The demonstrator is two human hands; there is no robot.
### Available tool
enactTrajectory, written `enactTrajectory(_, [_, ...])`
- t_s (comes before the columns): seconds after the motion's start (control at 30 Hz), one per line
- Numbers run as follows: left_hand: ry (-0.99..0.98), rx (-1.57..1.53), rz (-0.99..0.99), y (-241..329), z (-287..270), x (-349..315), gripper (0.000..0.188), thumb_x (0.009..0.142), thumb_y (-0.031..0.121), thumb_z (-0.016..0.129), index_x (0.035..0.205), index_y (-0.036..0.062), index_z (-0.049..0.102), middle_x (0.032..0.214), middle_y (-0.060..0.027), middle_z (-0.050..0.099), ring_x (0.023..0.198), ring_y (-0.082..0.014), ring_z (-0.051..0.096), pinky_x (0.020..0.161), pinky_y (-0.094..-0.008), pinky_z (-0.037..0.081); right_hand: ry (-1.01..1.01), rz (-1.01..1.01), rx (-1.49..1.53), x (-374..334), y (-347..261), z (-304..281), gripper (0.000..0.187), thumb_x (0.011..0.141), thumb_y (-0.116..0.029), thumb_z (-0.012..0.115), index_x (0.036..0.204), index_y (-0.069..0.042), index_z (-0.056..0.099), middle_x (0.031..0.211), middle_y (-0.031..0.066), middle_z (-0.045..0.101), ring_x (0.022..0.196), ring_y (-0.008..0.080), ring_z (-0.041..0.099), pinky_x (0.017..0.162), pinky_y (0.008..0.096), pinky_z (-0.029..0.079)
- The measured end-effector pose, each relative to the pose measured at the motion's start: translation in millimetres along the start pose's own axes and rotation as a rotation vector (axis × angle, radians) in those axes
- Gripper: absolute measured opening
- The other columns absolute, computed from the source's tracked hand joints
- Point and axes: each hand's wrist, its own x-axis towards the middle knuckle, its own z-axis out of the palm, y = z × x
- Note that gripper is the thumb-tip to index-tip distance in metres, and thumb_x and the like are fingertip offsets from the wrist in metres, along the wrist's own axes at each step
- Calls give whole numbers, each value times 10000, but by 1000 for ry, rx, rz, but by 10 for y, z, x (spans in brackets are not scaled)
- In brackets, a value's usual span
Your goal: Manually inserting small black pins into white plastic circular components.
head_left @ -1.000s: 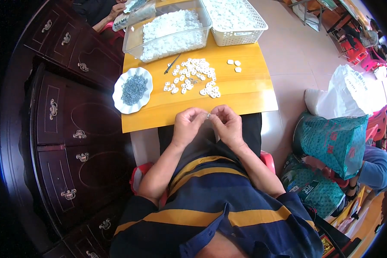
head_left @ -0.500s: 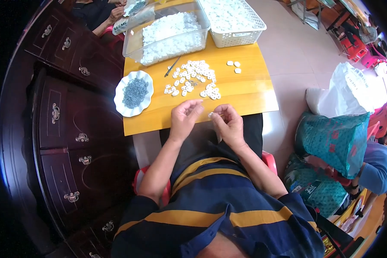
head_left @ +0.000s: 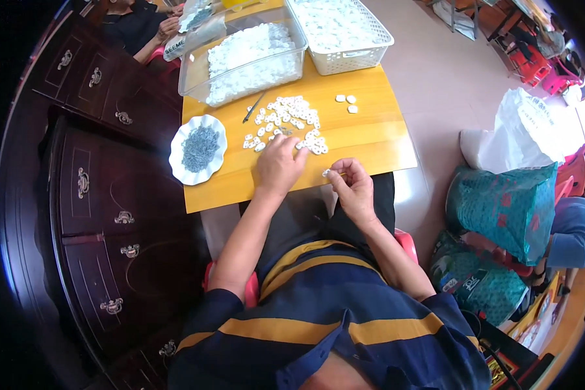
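My left hand [head_left: 278,162] lies palm down on the yellow table [head_left: 364,140], its fingertips among the loose small white pieces [head_left: 286,117] scattered there. My right hand [head_left: 352,185] hovers at the table's near edge and pinches one small white piece [head_left: 326,173] between its fingertips. Whether the left fingers have closed on a piece is hidden under the hand.
A white scalloped plate [head_left: 179,169] of small grey metal parts sits at the table's left. A clear tub [head_left: 195,81] and a white basket [head_left: 354,60] of white pieces stand at the back. Dark wooden drawers [head_left: 97,214] are left, bags [head_left: 507,208] right, another person [head_left: 136,29] behind.
My left hand has left the right one and reached forward onto the table into the pile of white pieces. The right hand stayed at the table edge with its piece.
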Motion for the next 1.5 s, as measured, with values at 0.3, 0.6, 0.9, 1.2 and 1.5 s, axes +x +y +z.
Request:
enactTrajectory(0.3, [43, -83, 45, -43, 36, -61, 173, 888, 166, 755, 983, 63, 653, 927, -103, 673, 891, -324, 669, 766, -442, 534, 50, 4, -79, 42, -1, -8, 165, 909, -114, 761, 1024, -33, 674, 908, 90, 731, 837, 152, 701, 804, 299, 555])
enactTrajectory(0.6, [62, -156, 27, -136, 46, -107, 137, 895, 103, 740, 944, 52, 623, 851, -97, 681, 733, -273, 678, 687, -402, 539, 36, 24, -61, 31, -14, 21, 163, 905, -111, 761, 1020, -30, 678, 897, 90, 730, 837, 155, 705, 811, 298, 558])
enactTrajectory(0.9, [-69, -427, -6, -37, -162, -123, 49, 915, 73, 712, 949, 38, 703, 808, -94, 697, 647, -197, 662, 605, -325, 514, 9, 8, -121, 20, -21, 34, 180, 913, -133, 756, 1056, -36, 708, 932, 100, 749, 858, 189, 731, 813, 309, 564])
enactTrajectory(1.2, [-120, -544, -25, 2, -218, -129, 77, 911, 61, 711, 969, 12, 725, 807, -77, 687, 629, -140, 622, 594, -294, 496, -109, -8, -111, -6, -62, 20, 140, 976, -72, 715, 1108, -28, 698, 889, -50, 647, 693, 15, 532, 625, 174, 445])
enactTrajectory(1.5, [-316, -658, 77, -94, -316, -70, 169, 991, 60, 639, 1104, -16, 739, 833, -31, 650, 708, -95, 572, 657, -253, 479, -317, 96, -15, 70, -36, -84, 145, 1021, -121, 669, 1124, -24, 701, 890, -36, 665, 742, 35, 564, 681, 201, 473])
